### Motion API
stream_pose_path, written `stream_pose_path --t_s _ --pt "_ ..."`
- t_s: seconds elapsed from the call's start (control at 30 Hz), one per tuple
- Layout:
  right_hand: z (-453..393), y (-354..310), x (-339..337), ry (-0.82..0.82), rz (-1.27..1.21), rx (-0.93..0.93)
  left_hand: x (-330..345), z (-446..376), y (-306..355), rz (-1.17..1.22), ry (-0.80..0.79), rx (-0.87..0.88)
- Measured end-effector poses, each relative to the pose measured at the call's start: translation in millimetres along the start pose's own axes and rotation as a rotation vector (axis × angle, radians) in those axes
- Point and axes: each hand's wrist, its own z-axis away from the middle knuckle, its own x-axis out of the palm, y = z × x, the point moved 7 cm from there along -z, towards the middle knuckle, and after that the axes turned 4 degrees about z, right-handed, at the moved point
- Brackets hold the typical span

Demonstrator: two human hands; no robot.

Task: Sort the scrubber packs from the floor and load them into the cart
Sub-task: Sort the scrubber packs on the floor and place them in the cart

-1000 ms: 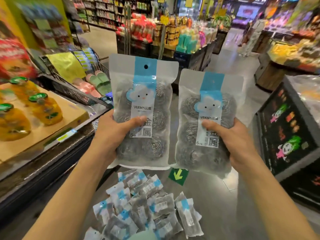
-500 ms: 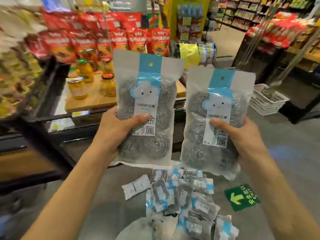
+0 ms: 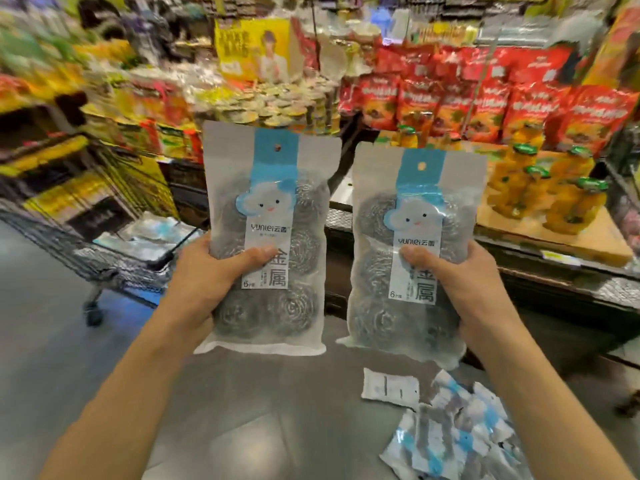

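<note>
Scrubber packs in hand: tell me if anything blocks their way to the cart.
Nothing visible does. The left hand and right hand each hold a scrubber pack upright, and the cart stands low to the left with open floor between. Packs already lie in its basket.
</note>
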Motion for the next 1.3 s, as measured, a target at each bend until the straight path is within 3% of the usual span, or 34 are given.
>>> stream_pose_path --t_s 0.2,0.5,0.83,1.3 --pt "0.1 -1.9 166.9 -0.206 0.058 -0.015 -152.3 -3.0 4.0 0.111 0.220 -0.005" --pt "16.6 1.0 384.1 -0.363 0.105 -0.019 -351.1 -25.6 14.7 0.159 0.390 0.014" --pt "-34.2 10.1 539.9 -0.445 0.146 -0.041 -467.1 -93.6 10.8 0.171 0.498 -0.003" --pt "-194.9 34.0 751.1 -0.472 0.080 0.040 -591.1 -318.3 32.3 0.117 0.554 -0.036"
